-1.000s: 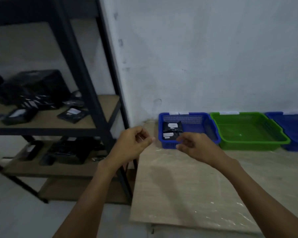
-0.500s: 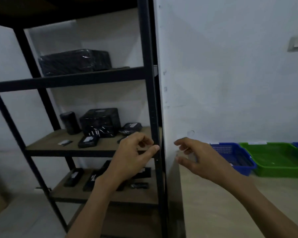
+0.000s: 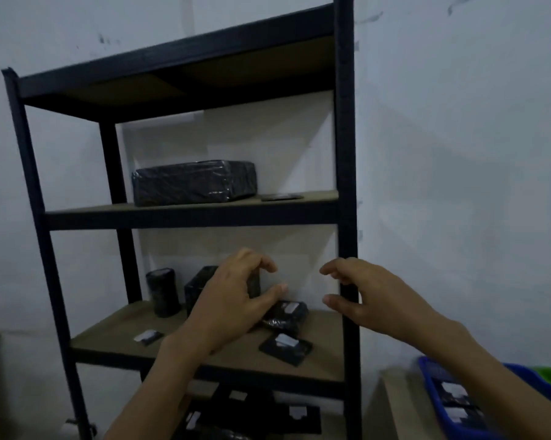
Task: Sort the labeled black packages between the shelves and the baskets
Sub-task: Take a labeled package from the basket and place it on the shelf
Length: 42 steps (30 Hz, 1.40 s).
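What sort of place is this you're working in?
Probably a small stockroom or packing area: a black metal shelving rack holds labeled black packages, and a blue basket beside it holds more.

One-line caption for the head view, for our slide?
Left hand and right hand, empty, reach toward labeled black packages on the shelf; blue basket nearby.

Light: dim, bluish
Shadow: soft diagonal band on wall [image 3: 458, 185] above right grip [image 3: 379, 296]
Focus: slightly soft
Edges: bowed
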Each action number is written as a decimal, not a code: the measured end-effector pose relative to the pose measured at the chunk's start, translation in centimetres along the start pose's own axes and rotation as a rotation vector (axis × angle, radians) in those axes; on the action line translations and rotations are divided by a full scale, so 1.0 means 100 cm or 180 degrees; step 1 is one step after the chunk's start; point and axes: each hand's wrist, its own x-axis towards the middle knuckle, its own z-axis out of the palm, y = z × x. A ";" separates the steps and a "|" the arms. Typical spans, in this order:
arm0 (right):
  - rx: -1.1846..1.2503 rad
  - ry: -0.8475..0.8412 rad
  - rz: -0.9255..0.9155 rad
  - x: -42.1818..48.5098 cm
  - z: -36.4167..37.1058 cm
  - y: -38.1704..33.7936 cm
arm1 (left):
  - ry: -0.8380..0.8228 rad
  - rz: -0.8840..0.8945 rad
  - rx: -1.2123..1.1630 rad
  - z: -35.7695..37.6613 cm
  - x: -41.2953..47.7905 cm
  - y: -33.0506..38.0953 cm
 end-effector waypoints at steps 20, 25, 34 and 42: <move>-0.1219 0.0601 0.1858 0.266 0.016 0.020 | 0.0640 0.0691 0.0890 0.029 0.182 -0.207; -0.0518 0.0392 0.2208 0.280 0.018 0.032 | 0.1073 0.0766 0.0960 0.040 0.181 -0.209; 0.2099 0.0968 0.0830 0.301 -0.001 0.041 | 0.1265 0.0765 0.0954 0.047 0.180 -0.210; 0.2005 0.0616 0.0945 0.303 0.017 0.049 | 0.1336 0.0770 0.0947 0.048 0.180 -0.209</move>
